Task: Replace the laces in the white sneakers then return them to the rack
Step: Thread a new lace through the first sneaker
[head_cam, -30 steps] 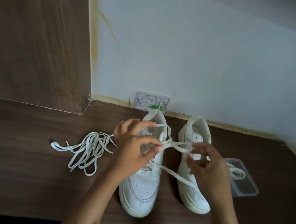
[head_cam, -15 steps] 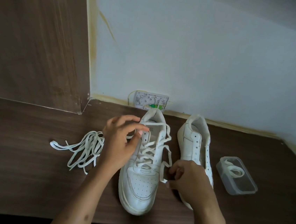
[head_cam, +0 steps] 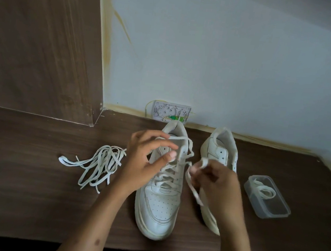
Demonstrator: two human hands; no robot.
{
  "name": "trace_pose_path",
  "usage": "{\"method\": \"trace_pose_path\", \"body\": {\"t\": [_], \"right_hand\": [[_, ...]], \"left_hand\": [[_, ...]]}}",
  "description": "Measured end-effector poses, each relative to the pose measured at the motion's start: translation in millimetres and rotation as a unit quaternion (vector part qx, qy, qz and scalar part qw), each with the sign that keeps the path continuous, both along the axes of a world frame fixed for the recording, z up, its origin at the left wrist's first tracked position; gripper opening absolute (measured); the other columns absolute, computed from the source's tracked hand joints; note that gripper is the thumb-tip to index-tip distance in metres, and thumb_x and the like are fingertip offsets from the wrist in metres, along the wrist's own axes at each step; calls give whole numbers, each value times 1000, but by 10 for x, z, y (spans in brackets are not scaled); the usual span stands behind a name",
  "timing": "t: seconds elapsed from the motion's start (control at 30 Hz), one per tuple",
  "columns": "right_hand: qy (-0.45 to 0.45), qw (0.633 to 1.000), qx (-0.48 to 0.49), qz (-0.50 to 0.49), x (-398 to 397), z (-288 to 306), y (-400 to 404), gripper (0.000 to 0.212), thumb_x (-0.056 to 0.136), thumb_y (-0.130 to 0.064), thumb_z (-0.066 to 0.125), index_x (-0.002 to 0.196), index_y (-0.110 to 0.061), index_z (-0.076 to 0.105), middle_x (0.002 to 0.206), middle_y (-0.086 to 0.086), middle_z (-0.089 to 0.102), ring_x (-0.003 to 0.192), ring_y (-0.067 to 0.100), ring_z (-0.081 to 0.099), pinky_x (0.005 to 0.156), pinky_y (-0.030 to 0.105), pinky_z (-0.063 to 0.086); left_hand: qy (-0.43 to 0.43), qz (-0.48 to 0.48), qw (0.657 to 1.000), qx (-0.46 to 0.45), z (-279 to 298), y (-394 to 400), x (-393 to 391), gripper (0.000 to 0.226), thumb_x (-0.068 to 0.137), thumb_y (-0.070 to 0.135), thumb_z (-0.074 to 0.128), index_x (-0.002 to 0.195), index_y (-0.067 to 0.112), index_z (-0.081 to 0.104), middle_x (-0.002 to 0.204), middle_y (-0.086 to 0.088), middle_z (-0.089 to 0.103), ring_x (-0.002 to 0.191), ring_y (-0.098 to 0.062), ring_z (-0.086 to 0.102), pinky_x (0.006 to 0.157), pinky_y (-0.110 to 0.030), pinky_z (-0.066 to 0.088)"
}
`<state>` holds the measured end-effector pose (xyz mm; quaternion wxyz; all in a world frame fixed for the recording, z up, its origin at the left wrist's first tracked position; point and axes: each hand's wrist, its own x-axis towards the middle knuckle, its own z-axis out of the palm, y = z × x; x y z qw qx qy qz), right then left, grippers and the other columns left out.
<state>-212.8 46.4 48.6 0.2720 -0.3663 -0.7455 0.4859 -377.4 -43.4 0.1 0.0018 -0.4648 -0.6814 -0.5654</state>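
Note:
Two white sneakers stand side by side on the dark wood floor, toes toward me. The left sneaker [head_cam: 158, 206] has a white lace [head_cam: 168, 170] threaded through most eyelets. My left hand [head_cam: 146, 164] grips the upper left flap of that shoe near the top eyelet. My right hand [head_cam: 215, 183] pinches the free end of the same lace, which hangs in a strip below my fingers. The right sneaker [head_cam: 219, 149] shows bare eyelets and is partly hidden by my right hand.
A tangle of loose white laces [head_cam: 97, 163] lies on the floor to the left. A clear plastic box [head_cam: 274, 206] holding a coiled lace sits at the right. A white wall socket plate [head_cam: 170, 113] is behind the shoes, a wooden panel [head_cam: 42, 41] at the left.
My right hand has risen from beside the toe of the left sneaker up to its top eyelets, carrying the lace end. My left hand has stayed on the shoe's upper flap.

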Motion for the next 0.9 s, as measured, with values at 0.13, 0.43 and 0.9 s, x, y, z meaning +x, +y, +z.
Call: {"method": "trace_pose_path", "body": {"t": [0.13, 0.43, 0.9], "right_hand": [[229, 958, -167, 40, -45, 92, -34, 12, 83, -6, 65, 91, 1, 65, 81, 17, 70, 72, 20, 67, 71, 25, 56], [333, 915, -225, -43, -27, -15, 70, 13, 90, 3, 57, 103, 6, 60, 74, 10, 63, 68, 15, 60, 73, 23, 56], [95, 989, 67, 89, -224, -154, -145, 48, 89, -2, 68, 129, -25, 58, 105, -17, 70, 82, 11, 73, 71, 28, 59]], "left_hand": [[45, -42, 998, -20, -30, 74, 146, 39, 82, 67, 55, 100, 37, 74, 129, 23, 54, 125, -10, 35, 104, -34, 26], [33, -5, 999, 2, -71, 88, 57, 37, 94, 62, 39, 89, 35, 64, 122, 26, 58, 120, 2, 40, 103, -39, 27], [120, 72, 990, -9, -31, 43, 79, 29, 86, 59, 52, 109, 42, 56, 75, 19, 62, 89, 8, 53, 113, -36, 8]]}}
